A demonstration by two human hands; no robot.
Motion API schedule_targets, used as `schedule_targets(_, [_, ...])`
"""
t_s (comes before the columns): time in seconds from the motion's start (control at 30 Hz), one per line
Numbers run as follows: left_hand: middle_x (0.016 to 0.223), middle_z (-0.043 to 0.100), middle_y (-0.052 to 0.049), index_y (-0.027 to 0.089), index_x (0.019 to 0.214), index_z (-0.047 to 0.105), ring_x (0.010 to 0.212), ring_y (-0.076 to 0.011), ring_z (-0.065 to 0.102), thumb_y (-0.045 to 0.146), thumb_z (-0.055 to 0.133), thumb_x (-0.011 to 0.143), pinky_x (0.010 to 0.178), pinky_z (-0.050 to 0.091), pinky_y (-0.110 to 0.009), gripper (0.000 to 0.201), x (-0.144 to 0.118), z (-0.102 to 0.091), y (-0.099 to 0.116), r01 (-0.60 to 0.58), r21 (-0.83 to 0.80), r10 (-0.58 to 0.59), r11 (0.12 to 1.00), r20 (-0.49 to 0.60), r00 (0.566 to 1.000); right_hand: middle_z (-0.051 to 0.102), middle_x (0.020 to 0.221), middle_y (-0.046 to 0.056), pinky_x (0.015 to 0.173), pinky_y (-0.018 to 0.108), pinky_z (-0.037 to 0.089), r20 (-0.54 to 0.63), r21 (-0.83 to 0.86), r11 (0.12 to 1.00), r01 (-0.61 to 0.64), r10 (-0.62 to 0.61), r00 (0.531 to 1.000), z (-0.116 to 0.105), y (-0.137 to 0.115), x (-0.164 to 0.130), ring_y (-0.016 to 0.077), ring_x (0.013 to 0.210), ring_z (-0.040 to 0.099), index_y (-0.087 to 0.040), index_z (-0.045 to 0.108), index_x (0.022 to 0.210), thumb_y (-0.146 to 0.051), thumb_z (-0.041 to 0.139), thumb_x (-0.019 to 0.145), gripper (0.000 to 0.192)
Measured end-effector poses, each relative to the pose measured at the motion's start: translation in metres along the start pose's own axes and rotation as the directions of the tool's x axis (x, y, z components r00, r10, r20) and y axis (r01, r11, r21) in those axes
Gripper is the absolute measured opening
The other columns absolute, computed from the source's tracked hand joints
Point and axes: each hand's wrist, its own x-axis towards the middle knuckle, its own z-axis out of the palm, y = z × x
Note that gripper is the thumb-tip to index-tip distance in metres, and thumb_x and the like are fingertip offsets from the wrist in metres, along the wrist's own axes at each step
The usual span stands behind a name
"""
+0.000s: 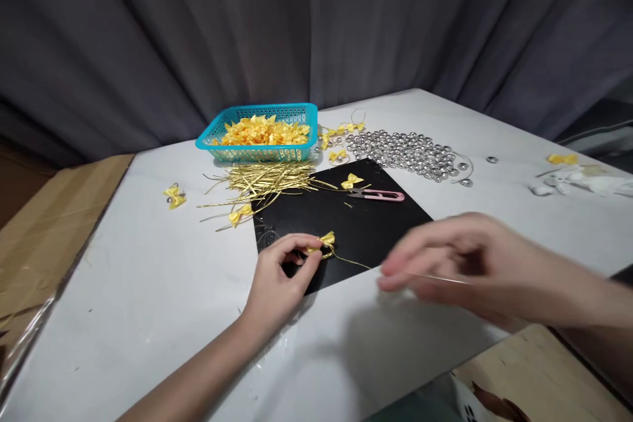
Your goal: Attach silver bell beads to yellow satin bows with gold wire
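My left hand (277,270) pinches a small yellow ribbon bow (328,238) between thumb and fingertips, over the front of a black mat (356,231). A gold loop shows at the bow's underside, partly covered by the fingers. From the bow a thin thread (352,263) runs right to my right hand (455,257), whose thumb and forefinger are closed on it. Motion blurs that hand; a fine straight line crosses its fingers, and I cannot tell if it is a needle or more thread. Pink-handled thread snips (378,194) and another bow (351,181) lie on the mat.
Behind the mat lie gold twist ties (267,177) and a turquoise basket (313,125) heaped with yellow bows. Silver beads (400,150) spread at the back right. A finished-looking bow (175,196) lies left; a white bundle (588,181) sits at the far right. Grey curtains hang behind.
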Motion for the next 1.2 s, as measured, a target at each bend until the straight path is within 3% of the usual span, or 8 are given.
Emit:
schedule_targets(0.07, [0.092,0.07,-0.009,0.016,0.082,0.068,0.085,-0.0197,0.065,0.024,0.057,0.079,0.071,0.05,-0.03,0.014,-0.001,-0.001,0.0,-0.026,-0.018,0.027,1.0,0.032,0.999,0.069,0.071,0.005,0.03,0.018,0.027,0.076,0.067,0.996,-0.053,0.048,0.996,0.034,-0.01,0.026,0.0049,0.035,0.043,-0.017,0.069,0.084,-0.042,0.064,0.074,0.026])
schedule_targets(0.2, [0.09,0.071,-0.009,0.015,0.083,0.069,0.083,-0.0187,0.065,0.024,0.056,0.08,0.071,0.051,-0.028,0.016,-0.002,-0.001,-0.002,-0.043,-0.058,0.047,0.997,0.066,0.997,0.059,0.058,0.002,0.041,0.018,0.032,-0.164,0.127,0.991,0.051,-0.03,0.986,0.08,0.007,0.052,0.0057,0.043,0.044,-0.014,0.061,0.073,-0.04,0.057,0.079,0.027])
schedule_targets(0.53, [0.075,0.075,-0.004,0.016,0.079,0.074,0.069,-0.0132,0.065,0.02,0.075,0.064,0.068,0.05,-0.021,0.016,0.004,-0.002,0.005,0.387,-0.423,-0.32,0.819,0.222,0.921,0.038,0.049,-0.004,0.047,0.021,0.021,-0.186,-0.439,0.894,0.088,-0.186,0.965,0.084,0.017,0.049,0.0068,0.047,0.033,-0.016,0.042,0.06,-0.037,0.04,0.091,0.037])
schedule_targets(0.67, [0.078,0.074,-0.004,0.017,0.084,0.076,0.08,-0.0133,0.064,0.029,0.074,0.068,0.076,0.048,-0.019,0.02,0.003,-0.003,0.006,0.478,-0.542,-0.357,0.692,0.319,0.878,0.048,0.052,0.0,0.046,0.024,0.016,-0.097,-0.728,0.655,0.2,-0.388,0.916,0.08,0.02,0.05,0.0086,0.047,0.041,-0.016,0.049,0.065,-0.032,0.034,0.095,0.037])
schedule_targets(0.8, [0.068,0.071,-0.001,0.017,0.07,0.075,0.067,-0.0095,0.059,0.033,0.073,0.069,0.066,0.045,-0.017,0.017,0.003,0.0,0.009,0.477,-0.53,-0.404,0.701,0.256,0.878,0.054,0.058,0.003,0.045,0.028,0.009,0.111,-0.881,0.35,0.319,-0.501,0.858,0.079,0.023,0.049,0.0101,0.045,0.04,-0.017,0.058,0.072,-0.022,0.032,0.094,0.035])
schedule_targets(0.87, [0.062,0.068,0.0,0.016,0.066,0.073,0.062,-0.0082,0.056,0.03,0.075,0.067,0.061,0.043,-0.016,0.014,0.003,0.002,0.01,0.479,-0.511,-0.429,0.714,0.222,0.876,0.053,0.058,0.002,0.045,0.027,0.011,0.096,-0.846,0.412,0.338,-0.507,0.857,0.081,0.022,0.048,0.0099,0.045,0.039,-0.017,0.057,0.072,-0.019,0.035,0.093,0.031])
schedule_targets(1.03, [0.072,0.072,-0.002,0.015,0.068,0.072,0.071,-0.0104,0.061,0.027,0.076,0.066,0.069,0.047,-0.017,0.012,0.004,0.004,0.01,0.436,-0.572,-0.429,0.694,0.158,0.89,0.048,0.06,-0.002,0.05,0.019,0.028,-0.045,-0.435,0.855,0.281,-0.332,0.942,0.081,0.018,0.044,0.0068,0.049,0.038,-0.017,0.048,0.071,-0.027,0.037,0.093,0.027])
schedule_targets(1.2, [0.072,0.073,-0.001,0.017,0.071,0.073,0.067,-0.0105,0.064,0.02,0.08,0.059,0.069,0.05,-0.019,0.014,0.004,0.003,0.008,0.443,-0.63,-0.419,0.638,0.198,0.886,0.045,0.06,-0.002,0.048,0.019,0.028,-0.059,-0.056,0.988,0.147,-0.15,0.987,0.081,0.015,0.043,0.0066,0.05,0.037,-0.016,0.05,0.073,-0.032,0.04,0.09,0.026])
